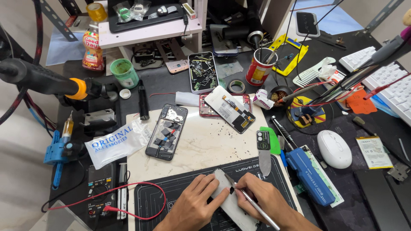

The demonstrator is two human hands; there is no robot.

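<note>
My left hand (195, 205) presses flat on a thin grey-white panel (231, 203) that lies tilted on the black work mat (171, 201). My right hand (267, 201) holds metal tweezers (252, 204), whose tips touch a small dark piece at the panel's upper edge. Beyond the hands, on a stained white pad (205, 145), lie an opened phone (166, 131) with its insides showing and a second opened phone with a circuit board (230, 108) across it.
A red probe wire (141, 201) loops over the mat from a multimeter (99, 192) at left. A thin metal pry tool (263, 152), blue tool (309, 175), white mouse (334, 149), parts tray (202, 71), red can of tools (260, 67) and white keyboard (385, 81) crowd the bench.
</note>
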